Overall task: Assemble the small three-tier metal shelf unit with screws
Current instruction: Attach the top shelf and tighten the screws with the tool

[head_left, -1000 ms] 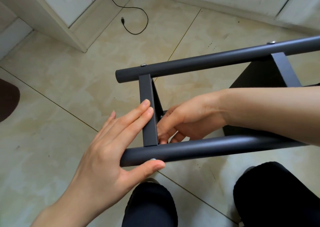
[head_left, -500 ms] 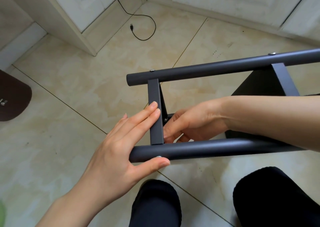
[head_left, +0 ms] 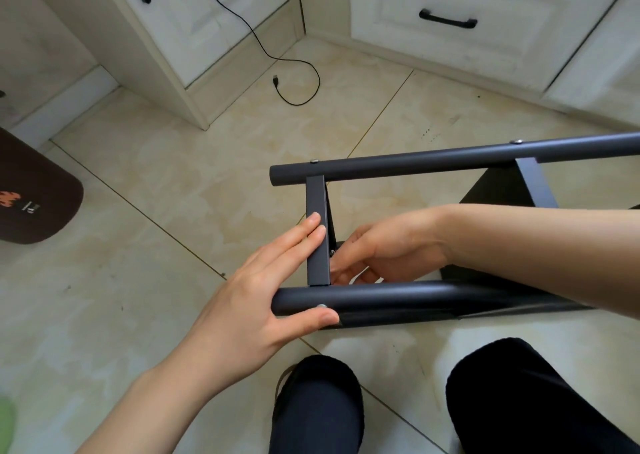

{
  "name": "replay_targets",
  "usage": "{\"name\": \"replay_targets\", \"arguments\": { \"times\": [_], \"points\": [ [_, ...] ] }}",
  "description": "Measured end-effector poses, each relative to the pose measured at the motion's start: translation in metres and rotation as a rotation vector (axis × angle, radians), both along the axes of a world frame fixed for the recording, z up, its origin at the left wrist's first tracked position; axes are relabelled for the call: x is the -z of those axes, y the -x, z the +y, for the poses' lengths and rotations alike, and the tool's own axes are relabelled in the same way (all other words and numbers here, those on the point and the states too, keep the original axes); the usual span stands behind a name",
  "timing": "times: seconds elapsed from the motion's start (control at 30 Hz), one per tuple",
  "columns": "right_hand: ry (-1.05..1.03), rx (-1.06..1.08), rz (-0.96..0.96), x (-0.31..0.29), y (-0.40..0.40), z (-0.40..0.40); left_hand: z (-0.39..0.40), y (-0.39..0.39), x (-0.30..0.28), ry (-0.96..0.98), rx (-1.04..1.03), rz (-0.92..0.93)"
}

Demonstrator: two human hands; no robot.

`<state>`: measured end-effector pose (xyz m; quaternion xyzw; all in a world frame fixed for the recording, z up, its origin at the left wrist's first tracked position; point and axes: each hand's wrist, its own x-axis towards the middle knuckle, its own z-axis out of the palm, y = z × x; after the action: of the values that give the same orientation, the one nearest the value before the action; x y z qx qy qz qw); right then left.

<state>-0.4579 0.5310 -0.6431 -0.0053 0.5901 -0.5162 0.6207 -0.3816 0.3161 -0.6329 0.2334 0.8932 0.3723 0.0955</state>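
On the beige tiled floor (head_left: 145,280), near your knees, the dark grey metal shelf frame (head_left: 415,166) lies on its side, with its two round tubes running from the middle of the view to the right edge. Your left hand (head_left: 256,301) has straight fingers (head_left: 308,231) pressing flat on the short flat crossbar (head_left: 317,235), and the thumb rests under the near round tube (head_left: 398,296), just beside a small silver screw head (head_left: 322,306). Your right hand (head_left: 384,249) reaches between the two tubes, and its curled fingers are at a small screw (head_left: 333,252) on the inner side of the crossbar; I cannot tell if they pinch it or only touch it.

Compared with one second ago, your hands keep almost the same places on the frame. What changed is mostly your head: it lifted, so the white cabinet drawer with a black handle (head_left: 448,20) and the black cable (head_left: 294,72) now show more, and the frame sits lower in the view. I judge the inner screw is still being turned by fingers, so this joint is not yet finished, and the left hand must go on steadying the crossbar.
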Motion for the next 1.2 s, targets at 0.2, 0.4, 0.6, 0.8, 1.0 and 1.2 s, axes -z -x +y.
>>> {"name": "replay_targets", "arguments": {
  "times": [0.2, 0.4, 0.6, 0.8, 1.0, 1.2],
  "points": [
    [-0.035, -0.009, 0.200, -0.032, -0.012, 0.021, 0.000, -0.021, 0.015, -0.599, -0.264, -0.416],
    [-0.223, -0.184, 0.629, -0.061, -0.036, 0.023, 0.018, -0.047, 0.063, -0.407, -0.528, -0.515],
    [-0.367, -0.197, 0.873, -0.056, -0.058, 0.014, 0.055, -0.039, 0.079, -0.262, -0.656, -0.434],
    [-0.415, -0.093, 1.001, -0.045, -0.074, 0.016, 0.072, -0.037, 0.079, -0.269, -0.741, -0.381],
    [-0.382, 0.024, 1.003, -0.065, -0.068, 0.017, 0.069, -0.031, 0.052, -0.250, -0.717, -0.350],
    [-0.300, 0.194, 1.106, -0.106, -0.060, 0.014, 0.071, -0.016, -0.006, -0.343, -0.707, -0.229]
  ]
}}
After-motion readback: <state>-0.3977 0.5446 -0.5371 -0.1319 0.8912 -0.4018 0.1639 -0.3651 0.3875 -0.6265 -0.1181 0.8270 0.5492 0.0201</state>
